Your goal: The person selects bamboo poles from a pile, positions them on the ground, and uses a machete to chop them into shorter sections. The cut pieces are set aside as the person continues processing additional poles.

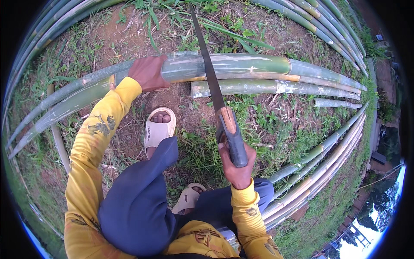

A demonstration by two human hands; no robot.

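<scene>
My right hand (pixel 237 164) is closed around the dark handle of a handsaw (pixel 211 77), whose wooden insert shows at the blade's base. Its long, tapering blade points away from me and passes over a thick green bamboo pole (pixel 246 64); whether it touches or cuts in, I cannot tell. My left hand (pixel 149 72) grips the bamboo left of the blade, with its fingers partly hidden over the far side. Close to the pole's near side lies a shorter, whitish-green bamboo piece (pixel 258 87), its cut end facing left.
Bundles of bamboo lie at the far left (pixel 56 21), far right (pixel 321 21) and near right (pixel 315 172). A small cut length (pixel 336 103) rests at right. A thin stick (pixel 59 142) runs under the poles at left. My sandalled feet (pixel 158 127) are on grassy soil close by.
</scene>
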